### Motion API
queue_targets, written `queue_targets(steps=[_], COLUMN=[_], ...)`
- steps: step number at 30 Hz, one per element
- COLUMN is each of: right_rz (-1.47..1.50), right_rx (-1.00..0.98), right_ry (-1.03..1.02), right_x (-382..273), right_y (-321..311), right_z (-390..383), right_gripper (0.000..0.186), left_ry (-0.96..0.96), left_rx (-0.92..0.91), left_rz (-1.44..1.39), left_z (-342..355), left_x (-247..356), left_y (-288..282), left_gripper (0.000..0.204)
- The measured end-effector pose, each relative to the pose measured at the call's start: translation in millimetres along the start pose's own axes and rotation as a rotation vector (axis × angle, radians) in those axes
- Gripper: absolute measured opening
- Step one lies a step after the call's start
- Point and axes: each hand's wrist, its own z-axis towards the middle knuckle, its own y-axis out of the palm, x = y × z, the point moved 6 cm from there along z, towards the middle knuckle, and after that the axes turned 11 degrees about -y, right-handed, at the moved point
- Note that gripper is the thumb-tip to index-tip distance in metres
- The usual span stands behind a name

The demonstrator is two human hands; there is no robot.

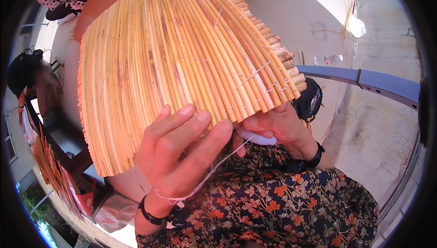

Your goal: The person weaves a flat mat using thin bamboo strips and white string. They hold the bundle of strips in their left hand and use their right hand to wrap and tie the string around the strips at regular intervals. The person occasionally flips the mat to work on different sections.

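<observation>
A large mat of yellow-brown reed stalks (150, 61), stitched with pale thread, tilts up before me. My left hand (182, 143) grips its near edge; the fingers lie spread over the stalks and the thumb is hidden. At the near right corner, my right hand (277, 127) is closed, its fingertips pinched together just under the edge. One of its fingers wears a white wrapping (257, 138). A white thread (214, 169) runs from the right fingertips in a slack curve to my left wrist. Whether the right fingers also hold a needle cannot be seen.
Behind the mat's right edge shows a layer of thicker cut stalk ends (273, 43). A blue-grey metal bar (387, 84) crosses at right. A clear plastic bottle (328, 59) lies on the floor. Another person (38, 79) sits at left, near a bundle of thin reeds (50, 166).
</observation>
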Motion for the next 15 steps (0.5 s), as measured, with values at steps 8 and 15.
queue_targets(steps=[8,15], right_rz=[-0.153,-0.295], right_rx=[0.031,0.154], right_ry=[-0.021,0.018], right_x=[-18,-28], right_y=[15,15], right_z=[0,-4], right_gripper=[0.027,0.022], left_ry=[0.034,0.043], left_rx=[0.013,-0.012], left_rz=[0.002,0.024], left_z=[4,3], left_x=[0,5], left_y=[-5,-2], left_gripper=[0.041,0.041])
